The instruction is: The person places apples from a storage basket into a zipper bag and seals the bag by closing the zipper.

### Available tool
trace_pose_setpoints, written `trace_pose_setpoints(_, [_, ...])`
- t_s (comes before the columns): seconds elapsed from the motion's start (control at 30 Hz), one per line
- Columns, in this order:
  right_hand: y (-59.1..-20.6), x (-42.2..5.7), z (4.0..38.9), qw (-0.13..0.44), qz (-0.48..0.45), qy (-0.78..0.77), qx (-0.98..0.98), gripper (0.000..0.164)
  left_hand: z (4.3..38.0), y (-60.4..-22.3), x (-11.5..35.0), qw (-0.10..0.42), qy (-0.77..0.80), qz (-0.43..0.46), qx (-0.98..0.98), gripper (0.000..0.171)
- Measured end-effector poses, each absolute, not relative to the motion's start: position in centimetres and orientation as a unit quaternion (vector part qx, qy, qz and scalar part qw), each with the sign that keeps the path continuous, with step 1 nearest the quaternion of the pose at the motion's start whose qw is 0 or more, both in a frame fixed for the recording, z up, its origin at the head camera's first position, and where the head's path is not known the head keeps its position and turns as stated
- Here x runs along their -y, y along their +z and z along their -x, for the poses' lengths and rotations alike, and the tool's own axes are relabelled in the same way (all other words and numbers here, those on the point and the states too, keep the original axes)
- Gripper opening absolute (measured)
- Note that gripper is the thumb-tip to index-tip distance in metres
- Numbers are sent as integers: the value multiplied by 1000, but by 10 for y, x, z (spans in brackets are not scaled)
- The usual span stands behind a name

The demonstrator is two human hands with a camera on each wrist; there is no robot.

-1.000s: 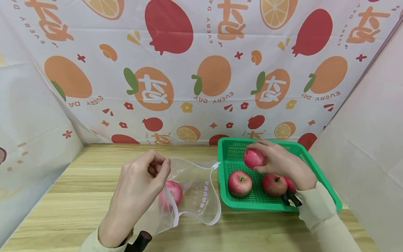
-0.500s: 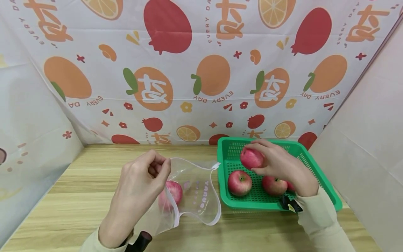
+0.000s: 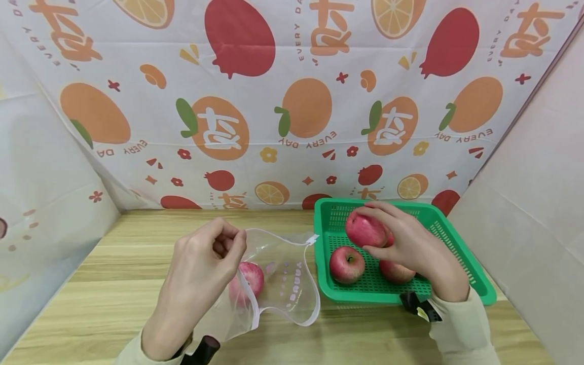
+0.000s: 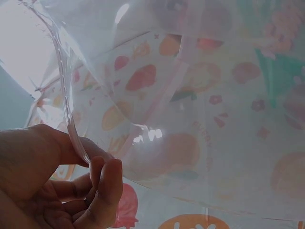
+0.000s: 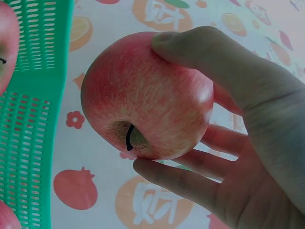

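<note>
My left hand [image 3: 203, 268] pinches the rim of a clear zip bag [image 3: 292, 284] between thumb and fingers. The bag lies on the table with its mouth spread, and one red apple [image 3: 252, 279] is inside it. In the left wrist view, the see-through film [image 4: 157, 105] rises from the pinched edge. My right hand [image 3: 412, 243] grips another red apple [image 3: 364, 228] over the green basket [image 3: 323, 274]. The right wrist view shows thumb and fingers around this apple [image 5: 147, 95], its stem in sight.
In the basket sit an apple [image 3: 348, 264] at the left and another apple [image 3: 396, 272] partly under my right hand. A further red patch shows behind the held apple. A fruit-print cloth [image 3: 269, 121] hangs behind the wooden table [image 3: 137, 258].
The held apple has shifted slightly left, and my right hand with it; its forearm now covers the rightmost apple. My left hand and the bag have stayed in place.
</note>
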State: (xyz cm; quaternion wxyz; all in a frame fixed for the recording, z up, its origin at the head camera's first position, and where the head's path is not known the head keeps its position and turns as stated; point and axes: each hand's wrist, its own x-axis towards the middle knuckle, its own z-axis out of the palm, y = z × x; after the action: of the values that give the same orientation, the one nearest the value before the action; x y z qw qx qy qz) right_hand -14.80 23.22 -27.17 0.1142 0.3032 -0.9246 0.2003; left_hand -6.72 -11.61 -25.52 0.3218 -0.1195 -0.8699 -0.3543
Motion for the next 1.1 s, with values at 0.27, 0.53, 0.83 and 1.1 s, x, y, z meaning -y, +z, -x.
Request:
trace_pose_setpoints(0.27, [-276, -232, 138, 183, -336, 216, 898, 74, 68, -256, 115, 322, -357, 121, 868, 20])
trace_pose_setpoints(0.53, [-284, -228, 133, 225, -370, 232, 871, 75, 69, -256, 113, 324, -355, 122, 868, 20])
trace_pose_setpoints(0.83, [-287, -228, 132, 242, -384, 246, 857, 78, 70, -257, 110, 317, -359, 119, 869, 19])
trace_pose_setpoints(1.1, [-286, -221, 128, 251, -403, 265, 839, 76, 72, -257, 107, 321, -354, 121, 870, 15])
